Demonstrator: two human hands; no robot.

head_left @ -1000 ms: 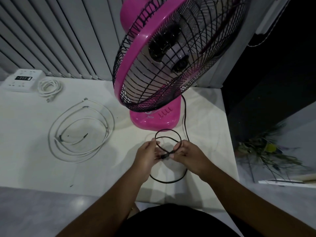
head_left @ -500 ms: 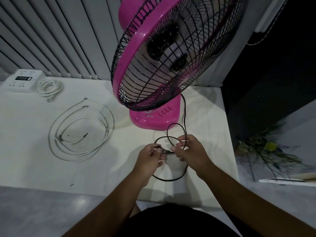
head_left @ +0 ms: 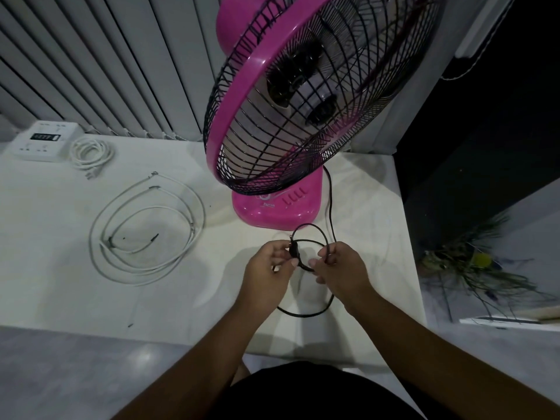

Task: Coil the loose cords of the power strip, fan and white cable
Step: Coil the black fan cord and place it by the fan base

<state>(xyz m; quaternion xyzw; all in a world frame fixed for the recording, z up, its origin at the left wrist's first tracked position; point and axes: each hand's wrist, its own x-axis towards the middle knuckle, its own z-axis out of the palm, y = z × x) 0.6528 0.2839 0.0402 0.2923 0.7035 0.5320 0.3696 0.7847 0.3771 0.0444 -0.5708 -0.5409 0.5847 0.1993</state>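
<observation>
As though to stop the loops springing apart, the right hand curls round the black fan cord near the front edge of the worktop, before the pink fan's base, while the left hand pinches its plug.

White power strip lies flat far left, its white cord coiled tight just beside it on the right. White cable lies in wide loose loops at left-centre. Pink fan stands upright at centre. Its black cord runs near from the base's right side into small loops pinched by left hand and right hand.
</observation>
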